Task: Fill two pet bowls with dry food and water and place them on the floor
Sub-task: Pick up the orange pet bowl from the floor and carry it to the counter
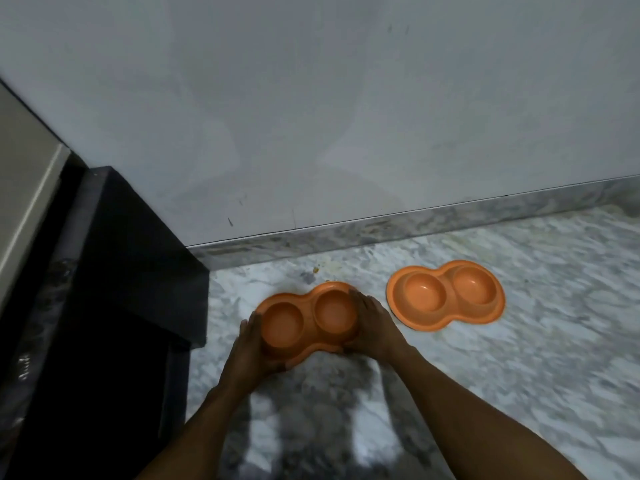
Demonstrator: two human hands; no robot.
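Gripping an orange bowl [308, 317] at both ends, the left hand [249, 348] and right hand [374, 327] curl round its rim, low over the floor [519, 358] (touching or not, I cannot tell). A second bowl [446, 296] lies flat on the floor to its right, near the wall [311, 98].

Grey marbled floor [519, 375]; an orange double bowl [446, 295] lies on it near the skirting [381, 230].
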